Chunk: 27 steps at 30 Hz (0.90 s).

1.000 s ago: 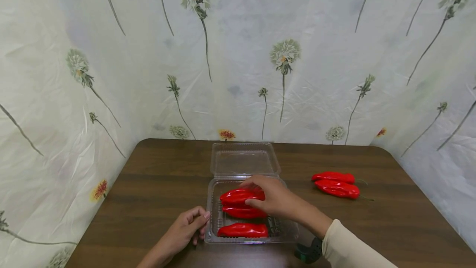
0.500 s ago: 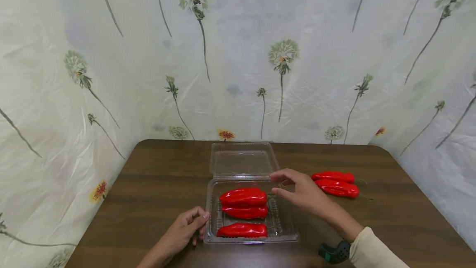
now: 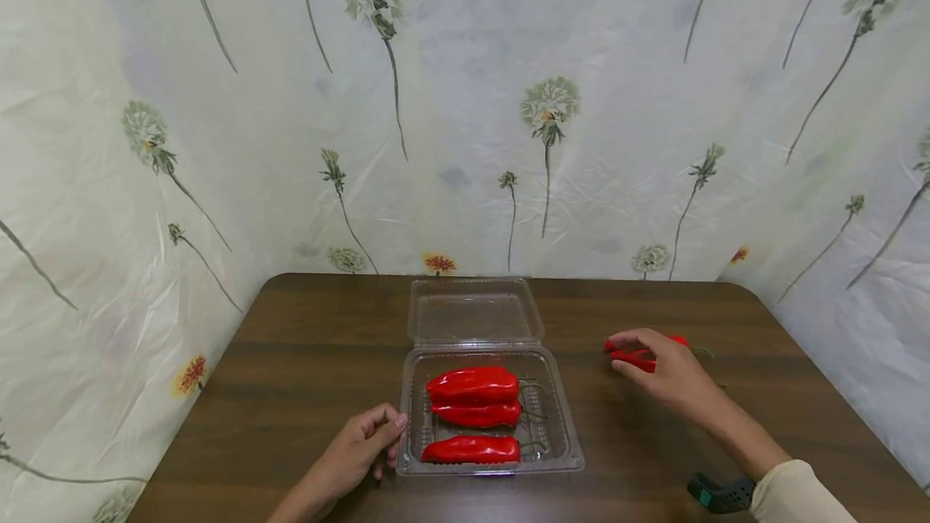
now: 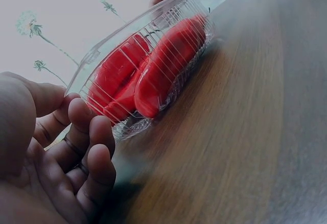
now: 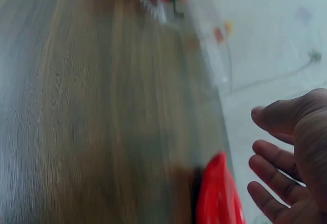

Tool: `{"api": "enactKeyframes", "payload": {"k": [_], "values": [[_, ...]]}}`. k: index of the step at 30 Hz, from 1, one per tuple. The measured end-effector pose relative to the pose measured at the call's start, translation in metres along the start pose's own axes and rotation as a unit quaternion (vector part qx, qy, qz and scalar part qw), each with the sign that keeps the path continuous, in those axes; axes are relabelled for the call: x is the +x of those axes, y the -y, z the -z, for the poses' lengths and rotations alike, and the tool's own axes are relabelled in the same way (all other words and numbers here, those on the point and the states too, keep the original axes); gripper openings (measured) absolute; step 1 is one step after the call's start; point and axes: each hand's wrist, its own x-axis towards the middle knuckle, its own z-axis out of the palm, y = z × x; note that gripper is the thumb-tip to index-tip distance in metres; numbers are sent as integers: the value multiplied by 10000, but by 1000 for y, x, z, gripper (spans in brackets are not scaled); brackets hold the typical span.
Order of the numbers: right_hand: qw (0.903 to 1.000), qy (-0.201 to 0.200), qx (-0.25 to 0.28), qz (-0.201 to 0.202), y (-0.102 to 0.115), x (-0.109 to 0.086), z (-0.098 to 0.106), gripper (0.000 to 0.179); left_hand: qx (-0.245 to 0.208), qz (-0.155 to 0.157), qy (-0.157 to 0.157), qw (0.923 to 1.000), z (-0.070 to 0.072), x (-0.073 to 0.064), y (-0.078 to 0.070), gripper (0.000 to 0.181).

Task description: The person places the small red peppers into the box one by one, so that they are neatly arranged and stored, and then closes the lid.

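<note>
Currently, the clear container (image 3: 566, 422) holds three red peppers (image 3: 474, 384); the left hand (image 3: 358, 446) pinches its edge, while the right hand (image 3: 674, 374), fingers (image 5: 276, 176) parted and free, hovers over two loose peppers (image 3: 638, 357) on the tabletop (image 3: 327, 329).

Three peppers (image 3: 474, 384) lie in the container (image 3: 569, 434), two others (image 3: 638, 359) right of it on the table (image 3: 312, 345).

Pale dandelion-print sheeting (image 3: 450, 119) (wrinkled, perhaps plastic) hangs behind a brown table (image 3: 305, 361)
</note>
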Motion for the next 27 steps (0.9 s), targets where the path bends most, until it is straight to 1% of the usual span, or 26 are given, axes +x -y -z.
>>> {"api": "enactKeyframes", "payload": {"k": [6,8,10,14,18,23,27], "values": [[9964,-158,-835,74,-22,-3,13,40,21,107,-31,9999,1,-1,0,36],[9942,-137,-1060,143,-27,-3,16,40,11,119,-38,9999,1,-1,0,36],[9925,-78,-1201,219,-32,-2,17,40,0,60,-24,10000,1,-1,0,36],[9883,43,-1473,401,-41,-1,17,40,-14,38,-20,10000,1,-1,0,35],[9866,134,-1564,434,-50,-2,12,42,2,8,-7,10000,0,-1,1,34],[9892,230,-1421,264,-56,-3,6,43,-3,41,-25,10000,0,0,-1,35],[9908,311,-1316,107,-57,-3,1,42,-28,52,-18,10000,0,0,-1,34]]}}
